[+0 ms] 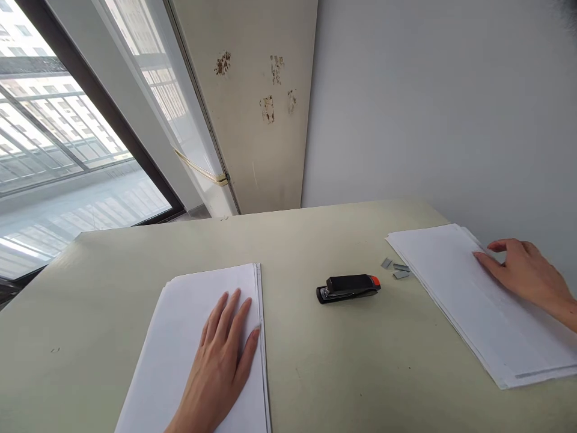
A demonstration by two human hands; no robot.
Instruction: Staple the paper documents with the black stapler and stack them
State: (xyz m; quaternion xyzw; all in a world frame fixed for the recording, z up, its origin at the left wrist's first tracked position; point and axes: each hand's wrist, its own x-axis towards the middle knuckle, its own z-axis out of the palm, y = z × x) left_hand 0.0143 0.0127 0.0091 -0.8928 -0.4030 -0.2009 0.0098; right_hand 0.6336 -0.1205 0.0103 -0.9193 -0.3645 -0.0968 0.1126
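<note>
My left hand (pixel 220 355) lies flat on a stack of white paper (pixel 169 343), its fingers stretched out near the right edge of the pile. Over at the far right, my right hand (pixel 529 276) is at the right edge of a second paper stack (pixel 464 300). Its thumb touches or hovers just over the top sheet, and the curled fingers stand apart from the thumb with no sheet visible between them. Between the two piles lies a black stapler (pixel 349 287) with a red end, its nose pointing left. Strips of grey staples (pixel 401 270) sit beside the right stack.
The pale table (pixel 315 361) meets a grey wall (pixel 428 108) at the back right. Behind it stands a beige panel (pixel 252 138) with brown marks. A window (pixel 58 138) is on the left. Loose staples (pixel 54 349) lie on the table's left side.
</note>
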